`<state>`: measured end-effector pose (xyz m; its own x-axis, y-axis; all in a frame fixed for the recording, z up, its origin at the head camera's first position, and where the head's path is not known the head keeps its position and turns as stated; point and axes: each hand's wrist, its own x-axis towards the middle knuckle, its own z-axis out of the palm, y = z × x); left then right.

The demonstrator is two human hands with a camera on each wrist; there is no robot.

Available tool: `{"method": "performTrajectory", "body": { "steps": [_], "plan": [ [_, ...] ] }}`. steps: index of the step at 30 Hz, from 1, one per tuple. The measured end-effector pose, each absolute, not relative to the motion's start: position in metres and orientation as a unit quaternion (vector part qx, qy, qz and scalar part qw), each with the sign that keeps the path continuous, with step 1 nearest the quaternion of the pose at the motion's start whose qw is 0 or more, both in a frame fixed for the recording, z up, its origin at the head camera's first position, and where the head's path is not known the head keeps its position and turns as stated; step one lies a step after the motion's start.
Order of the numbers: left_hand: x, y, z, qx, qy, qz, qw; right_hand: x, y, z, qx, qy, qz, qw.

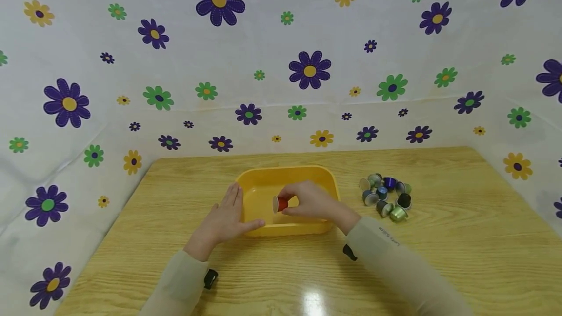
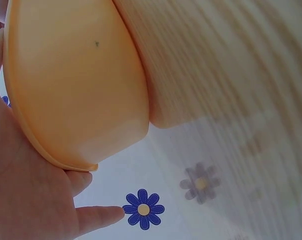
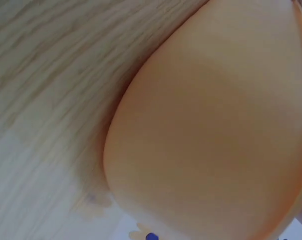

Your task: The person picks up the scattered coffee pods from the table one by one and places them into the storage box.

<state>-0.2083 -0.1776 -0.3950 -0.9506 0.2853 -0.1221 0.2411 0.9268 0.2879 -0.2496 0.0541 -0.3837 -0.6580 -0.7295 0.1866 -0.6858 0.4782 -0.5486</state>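
Observation:
A red coffee capsule (image 1: 282, 204) with a pale lid facing left is pinched between the thumb and fingers of my right hand (image 1: 311, 201), over the inside of a yellow plastic tub (image 1: 285, 229). My left hand (image 1: 224, 221) rests against the tub's left end, fingers straight and thumb across the front rim. In the left wrist view, that hand (image 2: 31, 185) lies along the rim beside the tub's outer wall (image 2: 86, 80). The right wrist view is mostly filled by the tub's outer wall (image 3: 205, 125); the capsule is out of sight there.
Right of the tub, several coffee capsules (image 1: 382, 192) in green, blue, black and silver lie in a loose cluster on the wooden table (image 1: 461, 238). A white cloth (image 1: 263, 38) printed with flowers hangs behind the table and at both sides.

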Motion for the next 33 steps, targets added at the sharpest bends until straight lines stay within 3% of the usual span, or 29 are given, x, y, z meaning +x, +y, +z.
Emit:
{"method": "performTrajectory", "body": {
  "steps": [9, 33],
  "plan": [
    [-0.209, -0.177, -0.396, 0.14, 0.978, 0.13, 0.078, -0.247, 0.033, -0.385, -0.43, 0.85, -0.296, 0.071],
    [-0.211, -0.18, -0.399, 0.141, 0.978, 0.13, 0.078, -0.248, 0.013, -0.391, -0.447, 0.856, -0.254, 0.058]
  ]
}}
